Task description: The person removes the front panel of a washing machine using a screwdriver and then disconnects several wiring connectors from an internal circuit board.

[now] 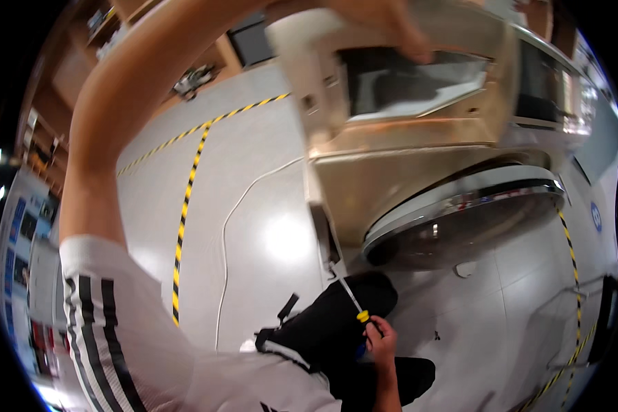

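My right hand (380, 338) is closed round the handle of a screwdriver (353, 296) with a yellow and black grip. Its long metal shaft slants up and left to the lower left edge of a front-loading washing machine (364, 185); whether the tip touches a screw cannot be made out. The round door (467, 226) with dark glass bulges from the machine's front. Above it, a pale frame (405, 137) surrounds a roughly rectangular opening. Reaching over the top, my left hand (384, 24) is blurred and partly cut off, one finger extending over the opening's upper edge.
A white cable (225, 254) curves across the tiled floor to the machine. Yellow and black tape (182, 233) marks the floor. Wooden shelves (69, 89) stand at far left. A small dark piece (437, 336) lies near my right knee, and a metal-legged stool or chair (601, 316) stands at right.
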A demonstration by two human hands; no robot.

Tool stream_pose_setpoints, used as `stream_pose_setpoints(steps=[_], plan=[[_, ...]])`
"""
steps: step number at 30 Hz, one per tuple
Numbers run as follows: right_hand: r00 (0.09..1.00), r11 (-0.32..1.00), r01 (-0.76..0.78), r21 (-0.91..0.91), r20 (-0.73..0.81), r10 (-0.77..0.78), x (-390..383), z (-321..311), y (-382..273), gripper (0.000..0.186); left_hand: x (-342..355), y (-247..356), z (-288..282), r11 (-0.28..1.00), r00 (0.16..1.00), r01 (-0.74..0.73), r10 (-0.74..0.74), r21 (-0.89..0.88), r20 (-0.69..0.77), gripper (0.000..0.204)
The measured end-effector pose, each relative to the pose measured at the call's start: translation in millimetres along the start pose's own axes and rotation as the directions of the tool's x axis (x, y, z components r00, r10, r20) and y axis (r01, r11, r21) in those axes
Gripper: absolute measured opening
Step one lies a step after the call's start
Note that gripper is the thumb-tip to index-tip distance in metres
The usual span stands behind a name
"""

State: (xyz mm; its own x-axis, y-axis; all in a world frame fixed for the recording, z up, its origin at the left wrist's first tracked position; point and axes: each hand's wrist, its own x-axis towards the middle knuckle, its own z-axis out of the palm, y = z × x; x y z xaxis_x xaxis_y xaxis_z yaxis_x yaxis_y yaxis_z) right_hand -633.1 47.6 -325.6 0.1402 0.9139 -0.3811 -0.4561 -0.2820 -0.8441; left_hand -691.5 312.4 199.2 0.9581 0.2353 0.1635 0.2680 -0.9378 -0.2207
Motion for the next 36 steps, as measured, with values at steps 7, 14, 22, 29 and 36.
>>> stream_pose_setpoints(steps=[7, 14, 22, 29, 36], plan=[[0.998, 0.998, 0.059, -0.035, -0.028, -0.060, -1, 0, -4, 0.028, -14, 7, 2, 0.995, 0.994, 0.104, -0.104, 0.006, 0.017, 0.048], [0.992, 0.989, 0.087, -0.120, -0.079, -0.097, -13, 2, -7, 0.032, -6, -6, 7, 0.999, 0.999, 0.027, -0.027, -0.031, -0.024, 0.049], [0.975, 0.947, 0.160, -0.277, -0.108, -0.196, -20, 7, 9, 0.037, -1, -12, 6, 1.000, 1.000, -0.012, 0.012, 0.012, -0.024, 0.053], [0.958, 0.935, 0.145, -0.324, -0.190, -0.215, -24, 3, 0, 0.038, 8, -12, 9, 0.997, 0.999, 0.001, 0.003, 0.081, -0.054, 0.065], [0.958, 0.879, 0.150, -0.454, -0.153, -0.242, -24, 4, -8, 0.038, 18, -37, 24, 0.991, 0.985, -0.078, 0.094, 0.111, -0.143, 0.079]])
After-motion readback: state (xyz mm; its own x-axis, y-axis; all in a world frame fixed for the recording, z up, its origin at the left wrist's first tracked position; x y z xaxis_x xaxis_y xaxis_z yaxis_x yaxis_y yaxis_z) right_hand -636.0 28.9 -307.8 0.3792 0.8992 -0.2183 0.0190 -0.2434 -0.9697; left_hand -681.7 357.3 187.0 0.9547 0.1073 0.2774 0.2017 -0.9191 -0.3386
